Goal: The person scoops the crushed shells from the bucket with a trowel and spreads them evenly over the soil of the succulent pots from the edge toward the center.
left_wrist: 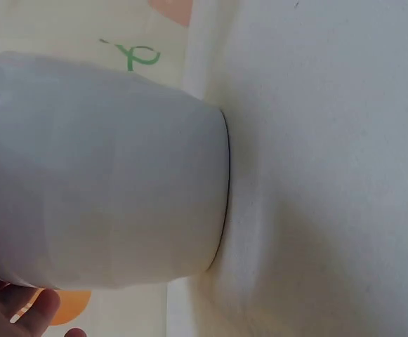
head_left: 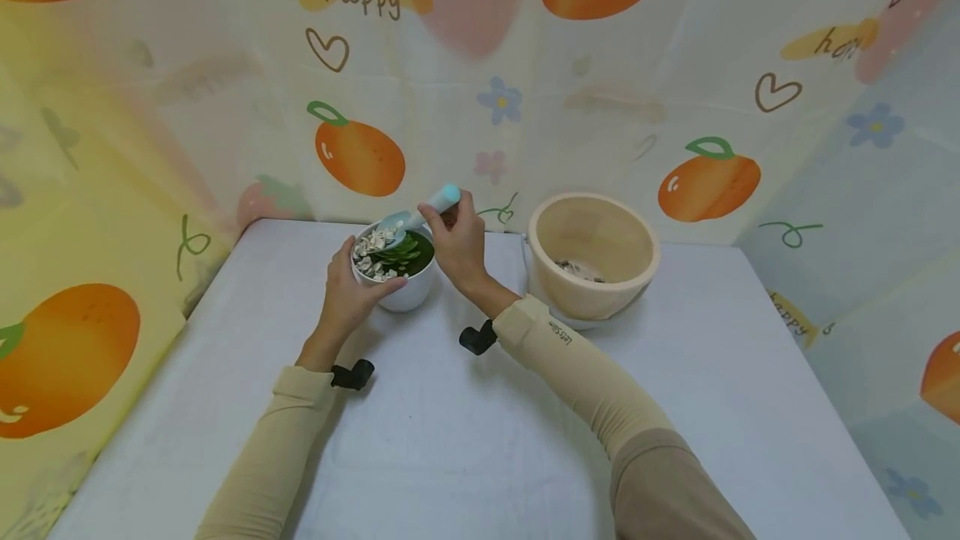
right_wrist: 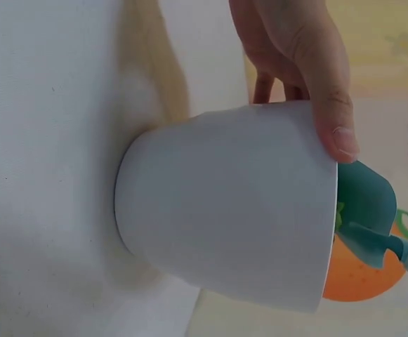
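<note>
Two-handed work at a potted plant. Your left hand [head_left: 351,294] holds the smooth white tapering pot [head_left: 405,298] at its rim, thumb bent over the near edge and fingers round the outer wall. Your right hand [head_left: 459,244] pinches the pale-blue handle of a small trowel [head_left: 441,200] between thumb and fingers, its blue-green blade slanting down into the pot's mouth. The pot stands upright on the white cloth-covered table [head_left: 450,440], left of a larger round beige tub [head_left: 585,302] and apart from it.

The step in hand appears to be tipping or spreading off-white chips [head_left: 369,248] around the green leaves [head_left: 401,255]; whether any chips remain on the blade you cannot tell. The next move seems to call for a small turn of your right wrist to work chips onto the leafy side, the rim kept steady, without the blade bruising foliage.

Count: one pot, one trowel, one tub, two hands; the chips are too many to number, and the few light and dark bits [head_left: 579,272] inside the tub too small.
</note>
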Demonstrator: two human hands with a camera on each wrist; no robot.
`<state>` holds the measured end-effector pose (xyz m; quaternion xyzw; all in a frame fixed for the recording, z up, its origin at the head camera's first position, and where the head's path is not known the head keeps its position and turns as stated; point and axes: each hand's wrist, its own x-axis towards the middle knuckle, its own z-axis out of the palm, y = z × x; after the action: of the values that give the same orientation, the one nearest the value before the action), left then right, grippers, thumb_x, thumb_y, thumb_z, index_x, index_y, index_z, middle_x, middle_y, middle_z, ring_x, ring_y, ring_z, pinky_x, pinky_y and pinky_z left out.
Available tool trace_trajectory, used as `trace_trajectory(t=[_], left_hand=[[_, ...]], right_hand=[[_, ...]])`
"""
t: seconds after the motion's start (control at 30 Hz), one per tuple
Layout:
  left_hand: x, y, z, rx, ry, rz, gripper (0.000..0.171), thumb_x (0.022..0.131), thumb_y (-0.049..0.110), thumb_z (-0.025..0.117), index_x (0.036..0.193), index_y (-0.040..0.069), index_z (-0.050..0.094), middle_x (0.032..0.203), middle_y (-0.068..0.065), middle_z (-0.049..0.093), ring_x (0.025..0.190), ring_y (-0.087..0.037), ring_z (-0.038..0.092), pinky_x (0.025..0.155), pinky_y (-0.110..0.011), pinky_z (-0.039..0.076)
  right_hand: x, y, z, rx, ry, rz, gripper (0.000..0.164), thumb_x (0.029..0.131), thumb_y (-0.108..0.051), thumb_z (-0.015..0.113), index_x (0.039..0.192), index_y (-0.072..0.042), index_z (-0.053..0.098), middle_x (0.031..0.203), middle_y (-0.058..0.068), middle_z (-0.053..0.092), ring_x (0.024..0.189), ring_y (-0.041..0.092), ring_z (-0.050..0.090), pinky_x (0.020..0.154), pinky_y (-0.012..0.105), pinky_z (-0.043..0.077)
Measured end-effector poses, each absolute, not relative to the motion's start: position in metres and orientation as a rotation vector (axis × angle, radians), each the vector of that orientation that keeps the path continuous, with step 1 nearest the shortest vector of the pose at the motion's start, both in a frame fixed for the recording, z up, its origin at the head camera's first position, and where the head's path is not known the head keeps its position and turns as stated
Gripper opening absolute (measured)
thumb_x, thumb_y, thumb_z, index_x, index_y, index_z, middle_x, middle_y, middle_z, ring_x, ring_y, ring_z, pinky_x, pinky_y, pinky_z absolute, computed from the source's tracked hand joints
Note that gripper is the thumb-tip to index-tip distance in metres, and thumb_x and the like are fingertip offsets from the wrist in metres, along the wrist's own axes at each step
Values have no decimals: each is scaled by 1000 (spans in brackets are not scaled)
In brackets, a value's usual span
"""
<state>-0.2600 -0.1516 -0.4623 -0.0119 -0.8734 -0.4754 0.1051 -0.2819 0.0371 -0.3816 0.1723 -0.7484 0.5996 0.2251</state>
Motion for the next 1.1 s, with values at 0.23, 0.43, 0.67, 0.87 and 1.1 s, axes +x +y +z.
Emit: trace_trajectory(t=[0.23,0.43,0.67,0.87,1.1], left_hand=[[-264,-167,-457,-119,-2673,-1474,112,77,41,81,156,6,10,155,-22,23,141,-38,25,113,-63,25],[-270,-172,-457,-158,-2714,-1540,113,78,40,80,157,9,5,161,-18,14,147,-38,19,116,-60,23],[-270,-167,-458,-124,-2670,-1524,111,77,41,81,157,9,9,159,-18,20,145,-38,22,115,-62,22],[-267,-162,-463,-69,-2620,-1485,111,75,41,82,156,7,14,157,-19,25,143,-38,25,114,-63,23],[-263,-152,-465,0,-2540,-1433,111,72,41,84,155,7,18,152,-22,31,138,-38,30,112,-60,28]], right_hand=[[-283,35,-384,489,-2111,1637,36,95,-23,64,117,2,50,98,16,70,85,23,69,72,23,53],[-283,35,-384,516,-2138,1665,34,95,-22,64,116,1,51,100,16,71,91,24,70,79,26,57],[-282,35,-380,585,-2128,1623,30,95,-21,64,113,1,55,101,16,70,97,26,71,85,28,57],[-281,36,-378,602,-2113,1591,29,95,-19,64,112,2,54,101,17,71,96,26,71,84,26,57],[-284,39,-376,611,-2078,1566,29,94,-18,65,110,4,55,99,18,71,94,27,71,83,29,57]])
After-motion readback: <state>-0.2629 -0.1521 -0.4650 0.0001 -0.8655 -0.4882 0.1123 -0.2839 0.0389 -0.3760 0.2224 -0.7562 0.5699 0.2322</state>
